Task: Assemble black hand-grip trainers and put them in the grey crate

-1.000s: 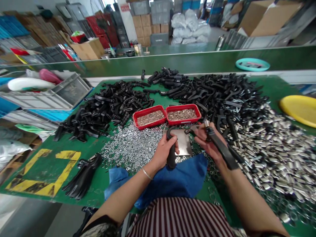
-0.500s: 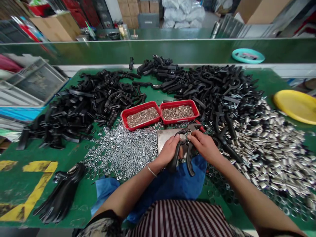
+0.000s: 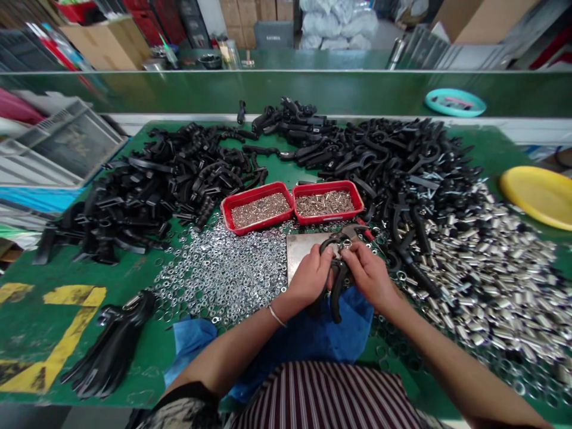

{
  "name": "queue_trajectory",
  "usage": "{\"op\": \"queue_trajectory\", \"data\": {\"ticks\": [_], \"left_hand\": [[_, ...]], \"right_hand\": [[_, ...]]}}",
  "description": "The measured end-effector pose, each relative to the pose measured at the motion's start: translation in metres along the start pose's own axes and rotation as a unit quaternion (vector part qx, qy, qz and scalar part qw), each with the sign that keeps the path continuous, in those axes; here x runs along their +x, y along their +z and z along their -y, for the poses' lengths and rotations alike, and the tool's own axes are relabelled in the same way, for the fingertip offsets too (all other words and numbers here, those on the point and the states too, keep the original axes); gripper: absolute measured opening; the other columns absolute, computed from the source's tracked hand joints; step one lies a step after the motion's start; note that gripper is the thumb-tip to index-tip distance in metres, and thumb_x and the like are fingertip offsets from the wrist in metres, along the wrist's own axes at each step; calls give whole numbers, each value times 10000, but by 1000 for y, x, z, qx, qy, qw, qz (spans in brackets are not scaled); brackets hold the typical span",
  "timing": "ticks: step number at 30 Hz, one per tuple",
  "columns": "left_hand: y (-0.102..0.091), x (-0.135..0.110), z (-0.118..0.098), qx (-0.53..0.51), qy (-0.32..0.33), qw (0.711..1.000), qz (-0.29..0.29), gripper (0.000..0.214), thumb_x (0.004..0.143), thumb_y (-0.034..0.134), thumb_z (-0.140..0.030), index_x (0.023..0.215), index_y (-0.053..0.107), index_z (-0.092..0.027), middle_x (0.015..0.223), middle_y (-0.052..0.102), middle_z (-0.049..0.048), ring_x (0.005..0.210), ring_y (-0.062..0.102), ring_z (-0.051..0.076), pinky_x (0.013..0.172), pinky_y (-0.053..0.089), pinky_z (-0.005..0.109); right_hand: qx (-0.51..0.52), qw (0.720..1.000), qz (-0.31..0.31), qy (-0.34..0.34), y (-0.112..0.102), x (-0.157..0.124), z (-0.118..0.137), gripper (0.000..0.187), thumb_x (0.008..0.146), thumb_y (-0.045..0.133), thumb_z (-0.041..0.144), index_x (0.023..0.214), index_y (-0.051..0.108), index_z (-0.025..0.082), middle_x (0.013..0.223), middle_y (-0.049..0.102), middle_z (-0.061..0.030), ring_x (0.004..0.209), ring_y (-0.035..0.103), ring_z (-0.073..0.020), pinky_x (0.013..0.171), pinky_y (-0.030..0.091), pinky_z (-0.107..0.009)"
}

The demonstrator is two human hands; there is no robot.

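Observation:
My left hand (image 3: 310,277) and my right hand (image 3: 369,276) meet over a small metal plate (image 3: 300,249) at the middle of the green table (image 3: 58,271). Together they grip two black curved handle pieces (image 3: 336,285) pressed side by side, with the handle ends pointing down over a blue cloth (image 3: 313,333). Both hands have their fingers closed round the pieces. A bracelet sits on my left wrist.
Two red trays (image 3: 291,205) of small metal parts stand just beyond the hands. Loose washers (image 3: 223,274) lie left, metal sleeves (image 3: 491,268) right, black handle heaps (image 3: 179,179) behind. A stack of assembled handles (image 3: 109,348) lies near left. A yellow dish (image 3: 538,195) and grey crates (image 3: 58,149) flank the table.
A second ago each hand held one black handle piece apart. The hands have come together and the two pieces are now held against each other. The camera view has tilted downward.

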State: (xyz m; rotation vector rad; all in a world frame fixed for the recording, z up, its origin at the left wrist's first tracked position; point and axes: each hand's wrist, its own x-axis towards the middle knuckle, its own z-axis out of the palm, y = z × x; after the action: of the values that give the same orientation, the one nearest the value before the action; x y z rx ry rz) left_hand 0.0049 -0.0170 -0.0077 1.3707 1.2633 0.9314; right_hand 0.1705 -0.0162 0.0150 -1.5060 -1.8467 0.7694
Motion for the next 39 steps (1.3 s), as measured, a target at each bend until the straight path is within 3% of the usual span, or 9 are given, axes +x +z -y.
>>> {"op": "queue_trajectory", "data": {"ticks": [3, 7, 14, 18, 21, 26, 31, 36, 39], "left_hand": [[-4, -5, -6, 94, 7, 995, -23, 451, 1004, 334, -576, 1023, 580, -198, 820, 675, 103, 835, 664, 299, 773, 489, 380], [-14, -12, -15, 142, 1, 990, -9, 443, 991, 380, -565, 1110, 561, -178, 756, 646, 84, 744, 655, 292, 760, 483, 384], [-42, -26, -21, 172, 43, 975, 137, 527, 959, 459, -594, 1271, 541, -178, 814, 682, 87, 745, 674, 279, 692, 479, 337], [-50, -42, -28, 219, 97, 960, 141, 520, 920, 543, -585, 1176, 613, -137, 837, 685, 122, 671, 655, 250, 628, 461, 298], [-52, -49, -42, 212, 122, 963, 118, 547, 883, 599, -601, 1131, 635, -115, 711, 659, 94, 614, 633, 227, 604, 463, 276], [-55, -47, -71, 144, 138, 970, 142, 552, 874, 643, -551, 1224, 614, -125, 820, 701, 110, 703, 679, 246, 664, 515, 300], [-49, -50, -74, 133, 83, 977, 144, 653, 917, 593, -530, 1419, 495, -124, 872, 714, 123, 852, 715, 288, 783, 547, 354], [-41, -60, -61, 120, 50, 979, 155, 671, 904, 615, -509, 1444, 466, -139, 995, 733, 153, 987, 713, 310, 888, 540, 392], [-39, -58, -57, 129, 49, 976, 168, 704, 878, 647, -522, 1440, 477, -135, 1016, 734, 173, 988, 712, 326, 890, 536, 399]], "right_hand": [[26, 999, 28, 20, -1, -2, 6, 311, 1014, 442, 509, 876, 516, 241, 660, 559, 6, 620, 555, -184, 605, 392, -304], [72, 995, 65, 4, -7, -3, 12, 290, 1009, 478, 485, 878, 532, 232, 681, 558, 15, 624, 546, -159, 601, 408, -283], [237, 941, 233, 63, -15, -10, 25, 289, 998, 493, 501, 1047, 615, 244, 773, 598, 17, 562, 484, -114, 479, 403, -231], [191, 955, 226, -10, -18, -20, 37, 263, 1008, 489, 436, 1034, 670, 247, 970, 649, -25, 835, 604, -163, 740, 526, -273], [124, 965, 222, -59, -25, -24, 45, 250, 1013, 474, 395, 1055, 665, 239, 1010, 655, -48, 969, 603, -206, 898, 509, -336], [124, 978, 163, -49, -40, -23, 59, 229, 986, 515, 413, 941, 654, 236, 901, 641, -57, 839, 603, -207, 768, 515, -324], [230, 952, 202, 18, -37, -20, 62, 259, 994, 496, 443, 951, 659, 247, 698, 583, -5, 662, 581, -169, 579, 478, -268], [172, 964, 198, -41, -21, -24, 47, 161, 955, 511, 305, 927, 649, 228, 836, 668, -26, 805, 632, -190, 698, 501, -292], [138, 969, 199, -54, -14, -27, 38, 148, 913, 509, 238, 972, 643, 220, 872, 690, -31, 785, 628, -194, 714, 500, -314]]}}
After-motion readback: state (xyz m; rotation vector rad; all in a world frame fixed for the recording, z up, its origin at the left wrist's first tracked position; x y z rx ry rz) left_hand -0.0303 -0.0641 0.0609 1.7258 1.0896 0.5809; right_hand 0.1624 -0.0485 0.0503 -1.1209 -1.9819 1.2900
